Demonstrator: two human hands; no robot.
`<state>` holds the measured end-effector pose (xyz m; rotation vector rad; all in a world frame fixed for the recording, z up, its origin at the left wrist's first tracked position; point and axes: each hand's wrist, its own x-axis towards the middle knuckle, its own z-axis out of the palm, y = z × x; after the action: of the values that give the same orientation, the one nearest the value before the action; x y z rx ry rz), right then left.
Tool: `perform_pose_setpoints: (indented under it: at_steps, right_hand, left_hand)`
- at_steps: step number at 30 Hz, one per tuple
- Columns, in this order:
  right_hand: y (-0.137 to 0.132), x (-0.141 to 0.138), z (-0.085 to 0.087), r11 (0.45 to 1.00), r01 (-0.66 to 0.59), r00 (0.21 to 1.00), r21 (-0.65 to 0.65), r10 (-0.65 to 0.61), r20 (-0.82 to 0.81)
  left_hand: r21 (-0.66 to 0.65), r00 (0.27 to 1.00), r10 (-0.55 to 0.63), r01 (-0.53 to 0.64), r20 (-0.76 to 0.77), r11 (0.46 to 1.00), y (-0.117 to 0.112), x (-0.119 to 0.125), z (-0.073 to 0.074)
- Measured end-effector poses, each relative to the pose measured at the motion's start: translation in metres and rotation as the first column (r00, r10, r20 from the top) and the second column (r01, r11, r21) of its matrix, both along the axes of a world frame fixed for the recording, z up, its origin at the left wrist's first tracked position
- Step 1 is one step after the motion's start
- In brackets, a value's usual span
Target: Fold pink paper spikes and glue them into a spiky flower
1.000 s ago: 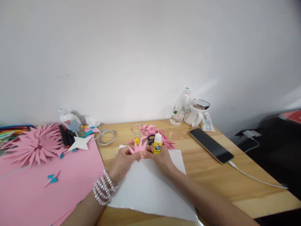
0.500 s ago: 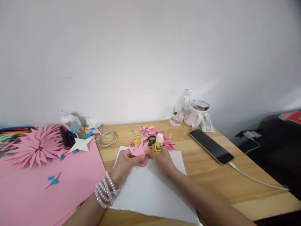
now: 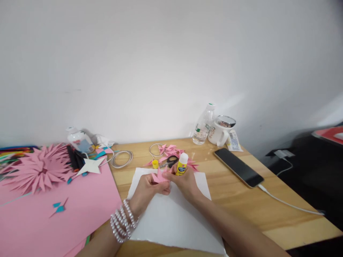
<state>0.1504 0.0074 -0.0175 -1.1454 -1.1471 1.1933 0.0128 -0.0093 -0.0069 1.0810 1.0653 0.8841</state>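
Note:
A small pointed piece of folded pink paper (image 3: 160, 175) is held over a white sheet (image 3: 177, 219). My left hand (image 3: 146, 187), with a pearl bracelet (image 3: 123, 222) wound round its wrist, pinches the paper from the left. From the right, the thumb of my right hand (image 3: 186, 182) presses on the same paper. That hand also grips a yellow glue stick (image 3: 182, 166), white end up. Behind the hands lie black-handled scissors (image 3: 171, 161), a yellow cap (image 3: 155, 164) and several pink folded pieces (image 3: 168, 150).
Left: a large pink paper flower (image 3: 40, 169) on pink sheets (image 3: 88, 210), a white paper star (image 3: 91, 166), a white bottle (image 3: 79, 140) and a coiled cable (image 3: 122, 159). Right: a water bottle (image 3: 203, 126), a mug (image 3: 219, 132) and a phone (image 3: 238, 167) on its charging cord (image 3: 289, 205).
The right fingers have moved left over the pink paper, covering more of its points. The glue stick leans slightly more to the right. The scissors and yellow cap show more fully.

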Motion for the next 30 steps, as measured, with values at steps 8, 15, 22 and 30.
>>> perform_pose_setpoints:
  at_steps: [8,15,22,30]
  right_hand:
    - [-0.0017,-0.0017,0.0024,1.000,-0.011,0.998,-0.013,0.012,0.064]
    - [0.0013,-0.0008,0.0018,0.999,-0.042,0.999,0.008,0.042,-0.019]
    - [0.0059,0.0033,0.0007,0.999,-0.049,0.999,0.021,0.049,-0.008]
    - [0.0049,0.0027,-0.0003,0.992,-0.105,0.993,0.067,0.100,0.063]
  left_hand:
    - [0.031,0.998,-0.011,0.013,-0.060,0.999,0.0030,-0.0019,-0.0006]
    - [0.104,0.995,0.008,0.002,-0.098,0.995,0.0003,0.0000,0.0038]
    - [0.043,0.998,-0.052,0.054,-0.035,0.998,0.0017,-0.0014,0.0081]
    - [0.092,0.998,0.007,0.000,-0.067,0.996,0.0036,-0.0048,0.0028]
